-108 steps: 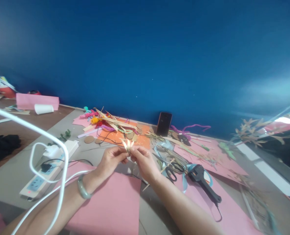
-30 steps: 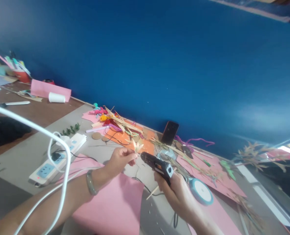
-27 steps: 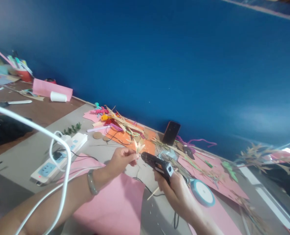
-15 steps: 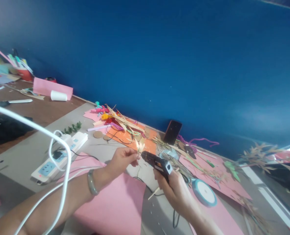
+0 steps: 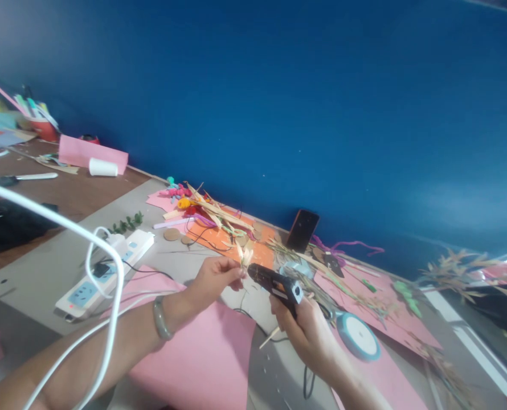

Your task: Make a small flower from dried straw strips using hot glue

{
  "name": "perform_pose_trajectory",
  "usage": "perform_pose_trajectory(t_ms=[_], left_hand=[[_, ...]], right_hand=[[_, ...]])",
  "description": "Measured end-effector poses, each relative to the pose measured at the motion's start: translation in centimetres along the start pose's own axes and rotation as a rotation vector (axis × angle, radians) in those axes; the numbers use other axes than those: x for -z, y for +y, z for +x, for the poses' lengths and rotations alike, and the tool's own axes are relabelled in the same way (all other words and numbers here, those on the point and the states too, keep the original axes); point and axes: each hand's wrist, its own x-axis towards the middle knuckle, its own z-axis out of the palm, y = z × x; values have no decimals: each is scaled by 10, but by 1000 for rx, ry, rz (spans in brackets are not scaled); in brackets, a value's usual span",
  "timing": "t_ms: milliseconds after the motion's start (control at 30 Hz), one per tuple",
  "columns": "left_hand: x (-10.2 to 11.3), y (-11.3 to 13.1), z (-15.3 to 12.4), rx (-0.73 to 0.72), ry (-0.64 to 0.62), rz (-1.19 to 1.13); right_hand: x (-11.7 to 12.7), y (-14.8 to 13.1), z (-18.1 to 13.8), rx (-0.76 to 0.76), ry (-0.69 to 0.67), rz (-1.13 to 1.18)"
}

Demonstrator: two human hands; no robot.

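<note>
My left hand (image 5: 213, 280) pinches a small pale straw flower (image 5: 245, 254) and holds it up above the table. A black glue gun (image 5: 276, 283) is gripped in my right hand (image 5: 308, 336), and its nozzle points left, almost touching the flower's base. A jade bangle (image 5: 160, 319) sits on my left wrist. A thin wooden stick (image 5: 270, 336) pokes out below my right hand.
A pink paper sheet (image 5: 202, 359) lies under my arms. A white power strip (image 5: 108, 265) and a white cable (image 5: 78, 233) are at the left. A ribbon spool (image 5: 358, 336), a leaning phone (image 5: 303, 230), orange paper (image 5: 219, 236) with straw and pipe cleaners sit behind.
My right hand let go of the flower, picked up the glue gun from the table and brought its nozzle to the flower. The left hand keeps its pinch.
</note>
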Motion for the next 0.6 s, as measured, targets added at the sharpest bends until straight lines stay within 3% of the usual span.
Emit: perform_pose_trajectory(t_ms=[600], left_hand=[[0, 0, -2, -14, -28, 6]], right_hand=[[-3, 1, -2, 16, 4, -6]])
